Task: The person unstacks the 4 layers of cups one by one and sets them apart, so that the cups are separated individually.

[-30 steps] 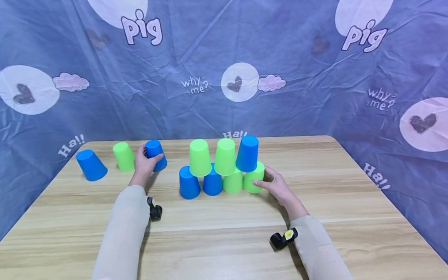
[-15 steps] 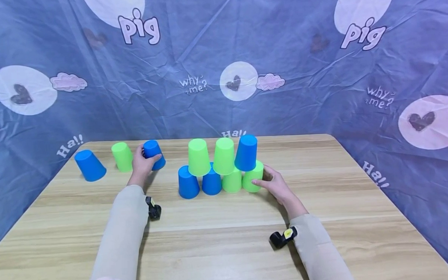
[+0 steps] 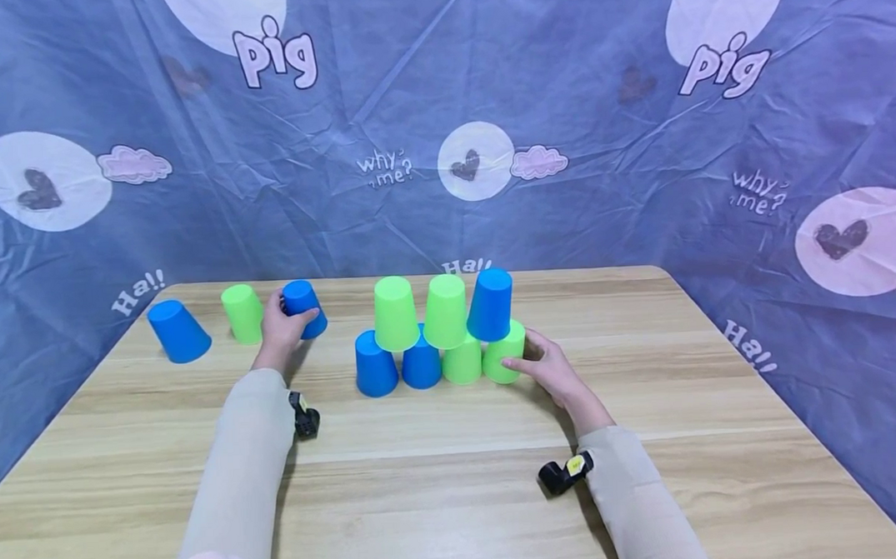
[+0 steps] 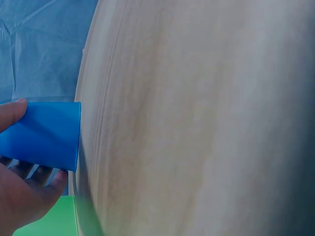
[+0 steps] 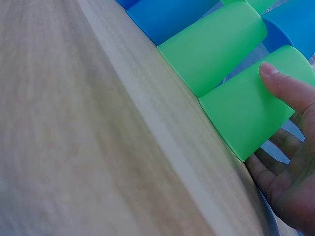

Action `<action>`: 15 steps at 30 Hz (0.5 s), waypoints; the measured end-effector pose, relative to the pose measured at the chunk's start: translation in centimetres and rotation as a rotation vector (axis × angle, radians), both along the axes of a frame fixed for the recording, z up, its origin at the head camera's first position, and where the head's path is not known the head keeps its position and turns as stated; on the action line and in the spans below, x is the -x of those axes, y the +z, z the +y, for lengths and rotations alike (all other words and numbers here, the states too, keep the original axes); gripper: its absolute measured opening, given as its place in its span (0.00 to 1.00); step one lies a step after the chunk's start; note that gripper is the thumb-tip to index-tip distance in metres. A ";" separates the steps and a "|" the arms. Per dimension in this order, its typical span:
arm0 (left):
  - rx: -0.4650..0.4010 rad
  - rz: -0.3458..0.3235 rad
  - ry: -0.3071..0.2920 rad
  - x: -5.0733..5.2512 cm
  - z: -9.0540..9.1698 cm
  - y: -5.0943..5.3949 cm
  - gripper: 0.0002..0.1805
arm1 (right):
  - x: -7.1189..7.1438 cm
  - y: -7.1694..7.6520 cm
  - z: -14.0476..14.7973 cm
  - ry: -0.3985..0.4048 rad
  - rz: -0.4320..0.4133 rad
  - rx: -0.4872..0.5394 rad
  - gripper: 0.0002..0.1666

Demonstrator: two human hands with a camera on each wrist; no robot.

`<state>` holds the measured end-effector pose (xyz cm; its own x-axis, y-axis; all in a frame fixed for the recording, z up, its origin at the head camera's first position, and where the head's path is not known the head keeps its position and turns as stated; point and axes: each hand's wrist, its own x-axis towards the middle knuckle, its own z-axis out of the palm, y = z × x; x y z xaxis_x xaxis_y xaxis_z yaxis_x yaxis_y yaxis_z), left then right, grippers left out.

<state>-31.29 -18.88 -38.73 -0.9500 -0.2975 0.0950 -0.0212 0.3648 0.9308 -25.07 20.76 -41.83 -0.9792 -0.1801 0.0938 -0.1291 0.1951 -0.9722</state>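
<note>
Upside-down cups stand on the table in the head view. My left hand [image 3: 279, 330] holds a blue cup [image 3: 301, 299], thumb on the near side and fingers round the far side. In the left wrist view this blue cup [image 4: 49, 135] has its rim down at the table. My right hand [image 3: 555, 373] grips the rightmost green cup [image 3: 501, 356] of a bottom row. Its thumb presses the front in the right wrist view, with the fingers partly behind. On that row rest two green cups [image 3: 394, 313] and, at the right end, a blue cup [image 3: 489, 304].
A green cup [image 3: 243, 313] stands left of my left hand, and a blue cup [image 3: 179, 331] farther left. The bottom row also has two blue cups [image 3: 375, 366] and another green cup [image 3: 462, 362]. Behind the wooden table [image 3: 427, 497] hangs a blue printed cloth [image 3: 602, 206].
</note>
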 end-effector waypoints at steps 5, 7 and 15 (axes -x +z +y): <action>-0.003 -0.013 0.006 0.1 -0.1 0.0 0.36 | 0.0 0.0 0.0 0.005 0.003 -0.003 0.39; -0.002 -0.015 0.009 0.2 -0.2 -0.1 0.36 | 0.0 0.0 0.0 0.004 0.002 -0.003 0.39; -0.009 -0.036 0.006 0.2 -0.4 0.0 0.37 | 0.1 0.0 -0.1 0.002 -0.008 0.001 0.39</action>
<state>-31.53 -19.33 -38.73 -0.9510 -0.3035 0.0584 -0.0565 0.3563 0.9326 -25.12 20.69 -41.79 -0.9795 -0.1819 0.0861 -0.1216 0.1943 -0.9734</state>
